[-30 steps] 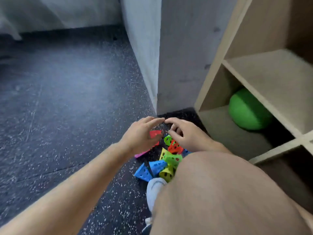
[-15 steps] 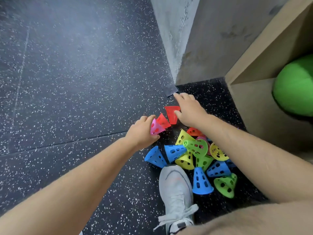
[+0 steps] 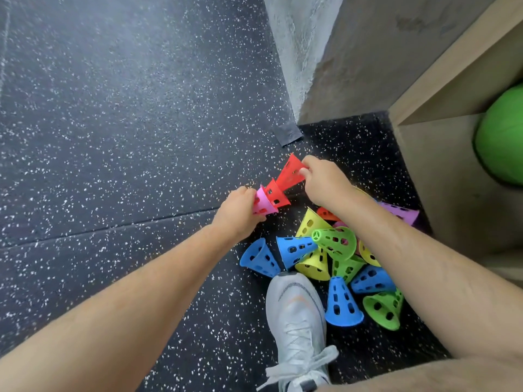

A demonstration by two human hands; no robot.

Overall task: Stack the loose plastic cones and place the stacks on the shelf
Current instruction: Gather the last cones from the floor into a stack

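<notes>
Stacking barely begun, by the look. Gripped in left hand [image 3: 240, 212], fingers curled round it: short stack [image 3: 268, 200], pink and red nested, held low over floor [image 3: 113, 137]. Pinched in right hand [image 3: 325, 179], thumb against fingertips: another red cone [image 3: 291, 172], tilted, narrow end meeting stack, not yet seated. Call it two joined, third on the doorstep.

Plenty to go: pile [image 3: 336, 244] of loose cones on floor just beside both hands, blue, yellow, green, purple, a bit of orange-red underneath, tumbled on sides, some overlapping, none nested as far as can be told. No stack on shelf [image 3: 441, 179] in the part visible; only green ball [image 3: 501, 137] in that low compartment.

Tight corner, too: pile hemmed between pillar [image 3: 353, 66], shelf side and own shoe [image 3: 294, 312], toe touching two blue cones. Right forearm [image 3: 424, 264] slung across pile, hiding a few. Grey patch [image 3: 288, 134] on floor beyond hands, out of the way. Room for ball and stacks together? Cannot tell from here.
</notes>
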